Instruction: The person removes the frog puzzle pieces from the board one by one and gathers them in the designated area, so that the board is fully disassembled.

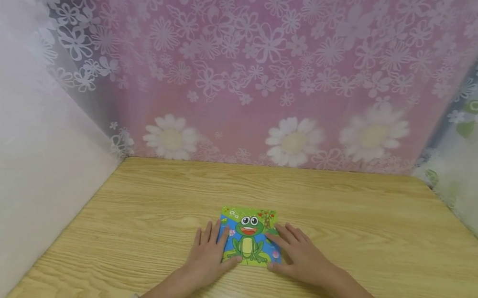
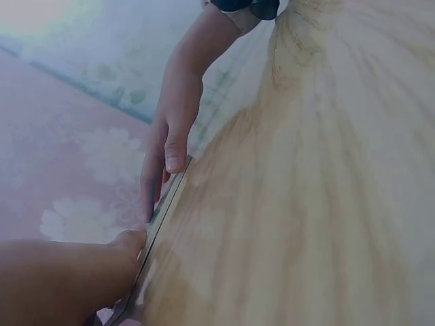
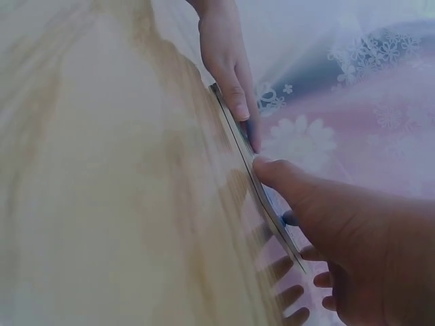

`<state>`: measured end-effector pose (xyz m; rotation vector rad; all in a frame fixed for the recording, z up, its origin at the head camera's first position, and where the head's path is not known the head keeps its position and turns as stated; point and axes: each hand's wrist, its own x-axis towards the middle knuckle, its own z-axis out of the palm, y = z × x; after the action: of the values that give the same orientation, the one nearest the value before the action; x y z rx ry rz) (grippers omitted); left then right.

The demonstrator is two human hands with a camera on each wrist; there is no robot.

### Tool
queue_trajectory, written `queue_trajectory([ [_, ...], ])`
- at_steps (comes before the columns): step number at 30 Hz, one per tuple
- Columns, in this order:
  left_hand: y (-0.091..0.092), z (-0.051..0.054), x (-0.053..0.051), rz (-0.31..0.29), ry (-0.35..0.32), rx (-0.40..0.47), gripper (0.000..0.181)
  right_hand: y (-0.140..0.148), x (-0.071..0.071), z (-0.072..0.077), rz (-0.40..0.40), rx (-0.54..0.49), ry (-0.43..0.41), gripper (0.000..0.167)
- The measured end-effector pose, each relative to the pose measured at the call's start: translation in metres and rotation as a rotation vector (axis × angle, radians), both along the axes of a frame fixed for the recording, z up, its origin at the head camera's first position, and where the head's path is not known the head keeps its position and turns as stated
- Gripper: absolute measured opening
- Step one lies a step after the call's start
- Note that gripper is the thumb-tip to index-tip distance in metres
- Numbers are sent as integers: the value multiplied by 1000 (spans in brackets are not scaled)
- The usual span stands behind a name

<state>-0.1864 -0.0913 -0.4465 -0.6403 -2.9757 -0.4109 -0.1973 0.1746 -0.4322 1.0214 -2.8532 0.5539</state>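
Note:
A flat, square picture board with a green cartoon frog (image 1: 247, 246) lies on the wooden table. Along its left side rests my left hand (image 1: 208, 256), fingers fairly straight, with the thumb and a fingertip over the picture's edge. My right hand (image 1: 304, 258) touches the right side, its fingers spread and the index finger reaching onto the picture. Seen edge-on in the right wrist view, the board (image 3: 253, 178) is thin and low, with the right thumb on its near edge. In the left wrist view, the left hand (image 2: 126, 255) partly hides the board.
The wood-grain table (image 1: 152, 193) runs back to a pink curtain (image 1: 229, 71) with white flowers. A pale wall or sheet (image 1: 27, 148) stands at the left, and a floral curtain (image 1: 476, 157) hangs at the right.

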Motion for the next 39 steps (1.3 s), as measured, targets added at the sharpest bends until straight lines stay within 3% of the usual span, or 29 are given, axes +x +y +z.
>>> queue_trajectory([
  [7,-17,5,-20,-76,43,20,85,-14,-13,10,30,6,21,66],
  [10,-22,6,-28,-111,33,17,86,-26,-23,16,62,-26,-16,60],
  [14,-24,6,-29,-113,-24,-2,89,-45,-38,17,94,-78,-75,50],
  [19,-22,10,-26,-110,-49,3,89,-67,-59,16,100,-125,-65,39],
  [25,-21,7,-28,-113,-47,-11,90,-87,-77,12,3,-80,0,29],
  [31,-22,1,-31,-104,-36,-29,94,-102,-83,10,-72,-43,74,16],
  [35,-24,0,-30,-103,-39,-19,95,-108,-83,8,-109,-39,86,12],
  [39,-25,-3,-32,-76,0,-49,96,-110,-85,4,-136,-100,63,9],
])
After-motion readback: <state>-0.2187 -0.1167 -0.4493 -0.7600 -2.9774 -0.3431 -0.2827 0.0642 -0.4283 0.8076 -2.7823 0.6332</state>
